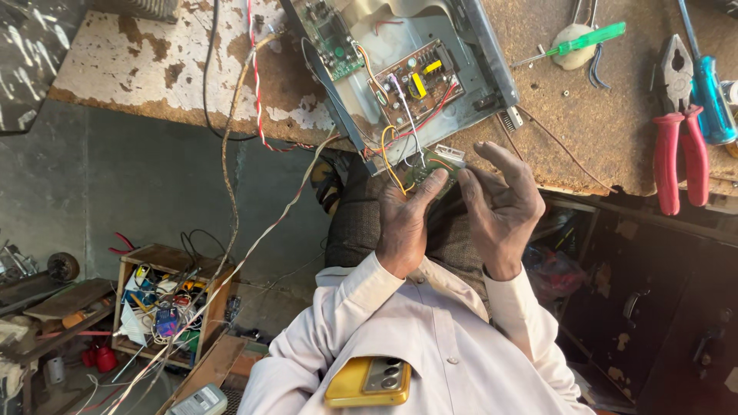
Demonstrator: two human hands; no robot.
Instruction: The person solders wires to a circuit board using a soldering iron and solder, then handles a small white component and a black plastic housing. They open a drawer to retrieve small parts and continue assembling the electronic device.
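My left hand grips a small green circuit board between thumb and fingers, just off the workbench edge. Coloured wires run from that board up into an opened metal chassis that holds a brown circuit board and a green one. My right hand hovers beside the small board with fingers spread and curled, its fingertips close to the board but holding nothing.
Red-handled pliers, a blue screwdriver and a green screwdriver lie on the worn workbench. A yellow phone sits in my shirt pocket. A wooden crate of wires and parts stands on the floor at left.
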